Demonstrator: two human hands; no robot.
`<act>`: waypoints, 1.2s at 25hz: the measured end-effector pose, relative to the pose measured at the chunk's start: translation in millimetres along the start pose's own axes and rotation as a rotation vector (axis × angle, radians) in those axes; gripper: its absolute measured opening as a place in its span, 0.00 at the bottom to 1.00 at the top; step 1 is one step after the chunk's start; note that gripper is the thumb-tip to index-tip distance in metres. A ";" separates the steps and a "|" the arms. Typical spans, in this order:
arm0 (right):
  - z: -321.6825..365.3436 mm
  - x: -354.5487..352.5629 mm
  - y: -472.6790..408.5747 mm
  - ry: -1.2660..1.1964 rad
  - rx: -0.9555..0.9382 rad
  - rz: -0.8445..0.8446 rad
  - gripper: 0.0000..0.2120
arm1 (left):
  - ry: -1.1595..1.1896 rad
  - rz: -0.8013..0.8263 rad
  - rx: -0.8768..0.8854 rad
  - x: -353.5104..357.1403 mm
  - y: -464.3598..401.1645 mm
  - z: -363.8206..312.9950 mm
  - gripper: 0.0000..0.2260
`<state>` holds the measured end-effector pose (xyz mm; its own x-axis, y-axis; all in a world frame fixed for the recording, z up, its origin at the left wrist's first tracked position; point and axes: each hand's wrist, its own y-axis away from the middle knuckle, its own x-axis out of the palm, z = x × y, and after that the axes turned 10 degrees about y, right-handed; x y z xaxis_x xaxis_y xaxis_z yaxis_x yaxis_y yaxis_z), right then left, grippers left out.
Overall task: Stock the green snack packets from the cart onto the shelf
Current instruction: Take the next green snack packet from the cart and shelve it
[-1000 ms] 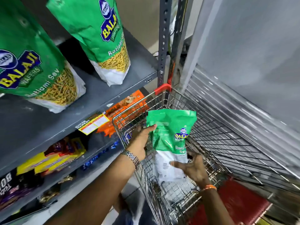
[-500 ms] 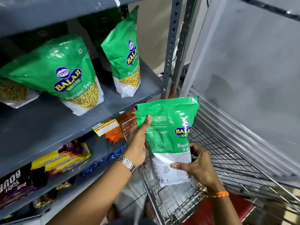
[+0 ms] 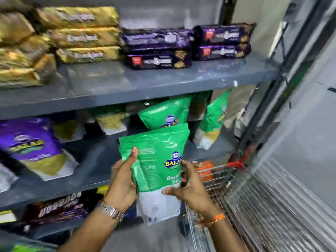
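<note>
I hold a green snack packet (image 3: 156, 160) upright in front of the middle grey shelf (image 3: 94, 171). My left hand (image 3: 122, 180) grips its left edge, thumb on the front. My right hand (image 3: 189, 188) holds its lower right side near the white bottom. Two more green packets stand on that shelf: one (image 3: 167, 113) just behind the held packet, another (image 3: 214, 120) leaning at the right end. The wire cart (image 3: 225, 179) with a red handle sits below and to the right, its inside mostly hidden by blur.
A purple packet (image 3: 31, 140) lies on the middle shelf at left. The upper shelf (image 3: 138, 82) carries gold packs (image 3: 80, 33) and dark purple biscuit packs (image 3: 158, 46). A lower shelf holds dark packs (image 3: 58, 208). A metal shutter (image 3: 283, 197) is at right.
Both hands have lifted the green packet out of the cart and up toward the middle shelf. The view has tilted upward, so the upper shelf now shows.
</note>
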<state>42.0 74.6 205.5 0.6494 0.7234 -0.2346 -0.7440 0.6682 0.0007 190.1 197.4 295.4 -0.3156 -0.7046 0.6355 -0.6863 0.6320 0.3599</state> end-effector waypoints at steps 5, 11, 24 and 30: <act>33.2 82.2 -86.2 0.000 -0.107 0.097 0.39 | -0.009 0.015 0.245 -46.0 -37.1 -79.9 0.11; 64.9 127.1 -141.5 0.125 -0.126 0.043 0.42 | -0.138 0.020 0.367 -67.1 -73.7 -134.8 0.08; 24.9 125.4 -161.1 0.321 -0.020 0.287 0.55 | -0.139 -0.152 0.294 -92.5 -79.4 -102.1 0.13; 21.1 138.7 -140.4 0.393 -0.024 0.382 0.47 | -0.104 -0.199 0.134 -89.4 -69.8 -37.0 0.35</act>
<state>239.8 84.9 193.3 0.2280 0.7911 -0.5676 -0.9218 0.3631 0.1358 290.4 228.3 238.7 -0.2261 -0.8446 0.4853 -0.8201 0.4339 0.3731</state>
